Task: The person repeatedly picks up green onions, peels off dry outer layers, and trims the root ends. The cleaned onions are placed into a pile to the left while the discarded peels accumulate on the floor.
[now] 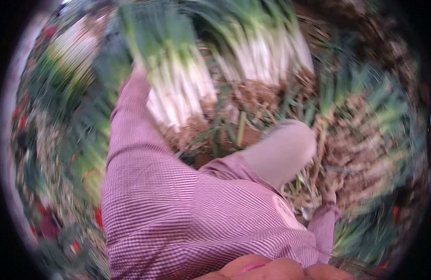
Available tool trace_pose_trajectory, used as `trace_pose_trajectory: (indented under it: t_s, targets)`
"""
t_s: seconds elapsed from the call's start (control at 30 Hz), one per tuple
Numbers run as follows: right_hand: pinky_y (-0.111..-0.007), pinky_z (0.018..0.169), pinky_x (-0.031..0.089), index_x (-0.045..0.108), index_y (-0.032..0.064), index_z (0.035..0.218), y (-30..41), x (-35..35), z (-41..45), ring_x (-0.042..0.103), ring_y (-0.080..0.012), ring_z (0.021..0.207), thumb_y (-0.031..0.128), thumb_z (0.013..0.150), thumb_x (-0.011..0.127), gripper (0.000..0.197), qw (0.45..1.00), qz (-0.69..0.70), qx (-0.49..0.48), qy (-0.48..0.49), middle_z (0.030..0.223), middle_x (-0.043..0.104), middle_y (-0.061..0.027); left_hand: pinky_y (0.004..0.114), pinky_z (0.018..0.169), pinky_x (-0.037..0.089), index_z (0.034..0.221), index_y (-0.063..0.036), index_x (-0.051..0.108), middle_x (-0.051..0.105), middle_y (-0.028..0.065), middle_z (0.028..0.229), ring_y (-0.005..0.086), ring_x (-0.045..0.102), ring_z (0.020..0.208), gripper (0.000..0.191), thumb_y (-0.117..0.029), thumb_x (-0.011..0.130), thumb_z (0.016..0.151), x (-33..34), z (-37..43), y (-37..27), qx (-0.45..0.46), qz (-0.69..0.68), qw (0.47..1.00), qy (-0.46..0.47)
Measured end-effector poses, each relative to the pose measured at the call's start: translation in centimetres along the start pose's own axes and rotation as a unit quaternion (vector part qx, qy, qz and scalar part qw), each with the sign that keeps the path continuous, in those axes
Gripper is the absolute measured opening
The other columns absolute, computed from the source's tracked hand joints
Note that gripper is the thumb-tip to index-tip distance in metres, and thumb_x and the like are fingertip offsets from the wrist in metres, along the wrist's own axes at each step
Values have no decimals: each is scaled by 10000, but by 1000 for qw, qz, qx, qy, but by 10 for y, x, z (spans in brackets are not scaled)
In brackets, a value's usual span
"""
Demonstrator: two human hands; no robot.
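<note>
My left hand [140, 68], at the end of a checked sleeve, is against the side of a pile of spring onions [178, 80]. These have white stalks, green tops and brown roots toward me. Motion blur and the leaves hide its fingers. Off to my right, my right hand [329, 193] reaches down to a heap of rougher spring onions [362, 154] with brown dry skins and roots. It touches or nearly touches the stalks there, but the blur hides its grip. My bent knee [285, 150], in pale trousers, lies between the two piles.
Another pile of white-stalked spring onions [268, 56] lies beyond my knee. At the far left rests a further bundle [77, 45]. Loose leaves and root litter [236, 122] cover the ground between piles. Red bits [49, 224] dot the left side.
</note>
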State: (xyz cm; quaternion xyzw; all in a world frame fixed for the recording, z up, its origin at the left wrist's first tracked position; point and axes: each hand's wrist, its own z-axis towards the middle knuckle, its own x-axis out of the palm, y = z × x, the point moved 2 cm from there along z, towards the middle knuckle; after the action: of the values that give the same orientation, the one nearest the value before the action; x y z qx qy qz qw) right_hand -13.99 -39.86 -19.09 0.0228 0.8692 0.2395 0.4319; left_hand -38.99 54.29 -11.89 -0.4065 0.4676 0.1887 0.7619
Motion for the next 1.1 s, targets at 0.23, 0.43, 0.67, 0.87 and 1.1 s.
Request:
trace_pose_trajectory:
  t_s: [0.23,0.43,0.67,0.87,1.1]
  targets:
    - [-418,928,413,321,211,1411,-1,5,47,548,-400,1109,458,785,604,731,983,9,163,-88,1195,562,-267,374,1034,338,1416,-53,304,406,230,1340,332,422,1216,608,-186,572,887,112,-170,42,-190,227,943,152]
    - [-403,960,407,412,121,1369,-13,67,104,516,-369,1162,438,796,595,679,954,126,265,-60,1250,547,-214,341,1102,296,1423,-67,331,360,176,1445,308,367,1318,570,-282,518,929,149,-177,-72,-174,-10,963,206]
    - [-254,553,451,580,30,1171,42,29,102,523,-111,653,267,816,666,435,845,504,173,-41,837,590,-18,319,1037,341,1311,2,485,519,151,1317,236,471,1223,547,-372,538,916,205,-156,-417,75,-274,857,431]
    - [-204,563,427,542,-12,1209,86,-61,17,507,-57,651,169,863,638,402,836,523,21,-163,843,593,1,336,960,408,1278,16,499,526,177,1276,224,506,1166,619,-417,620,853,241,-196,-650,94,-330,786,514]
    - [-194,653,459,498,13,1279,92,-49,-35,523,-64,747,152,892,600,424,784,541,96,-289,919,590,2,307,594,473,901,-65,690,602,53,651,173,516,564,364,-424,651,853,188,-322,-733,108,-459,680,561]
